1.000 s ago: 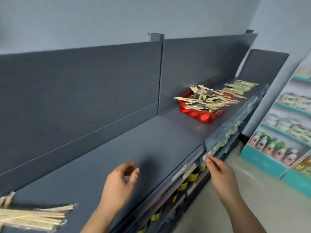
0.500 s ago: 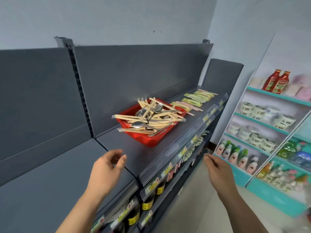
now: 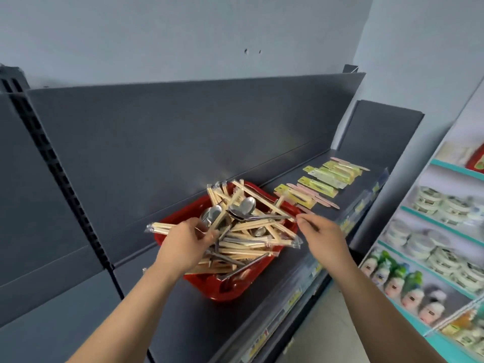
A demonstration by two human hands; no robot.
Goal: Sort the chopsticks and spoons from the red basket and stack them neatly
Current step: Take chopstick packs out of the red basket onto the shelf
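A red basket (image 3: 225,292) stands on the dark grey shelf (image 3: 188,326), heaped with plastic-wrapped wooden chopsticks (image 3: 251,242). Metal spoons (image 3: 246,206) lie on top of the heap. My left hand (image 3: 186,244) is over the basket's left side, its thumb and fingers pinching a wrapped chopstick pack (image 3: 225,208) that slants upward. My right hand (image 3: 322,239) is at the basket's right rim. Its fingertips are bunched at the end of a spoon handle (image 3: 272,218); whether they grip it is unclear.
Beyond the basket, yellow-green packets (image 3: 332,174) and pink sticks lie in a row along the shelf. The upright back panel (image 3: 183,132) runs behind. At the right stands a white and teal rack (image 3: 432,244) of jars and bottles, across a narrow aisle floor.
The view has closed in on the basket. Both hands moved from the shelf's front edge up to the basket, the left onto the chopsticks and the right to its right rim.
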